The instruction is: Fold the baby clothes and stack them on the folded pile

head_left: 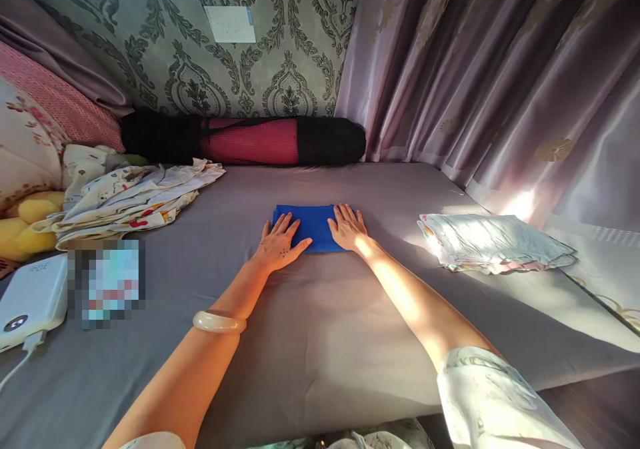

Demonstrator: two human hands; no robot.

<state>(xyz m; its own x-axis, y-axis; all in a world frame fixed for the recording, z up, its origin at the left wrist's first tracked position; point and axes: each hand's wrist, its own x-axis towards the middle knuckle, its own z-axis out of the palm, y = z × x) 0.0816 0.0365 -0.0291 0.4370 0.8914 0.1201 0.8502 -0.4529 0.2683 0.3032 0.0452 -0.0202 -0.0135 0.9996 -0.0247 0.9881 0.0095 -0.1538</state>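
Note:
A folded blue cloth (316, 226) lies flat on the grey bed sheet (320, 342) in front of me. My left hand (281, 242) rests on its left side with the fingers stretched out and the thumb spread toward the middle. On the right end of the cloth, my right hand (347, 227) lies flat, fingers apart. Both palms press down on the fabric, and neither hand grips it. Parts of the cloth's side edges are hidden under the hands. A pale bangle (220, 322) circles my left wrist.
To the right is a folded pale cloth stack (500, 242). Crumpled patterned clothes (135, 196) lie at left, near a yellow plush thing (30, 226). A white power bank (35, 299) with a cable sits front left. A black and red roll (245, 140) lies along the wall.

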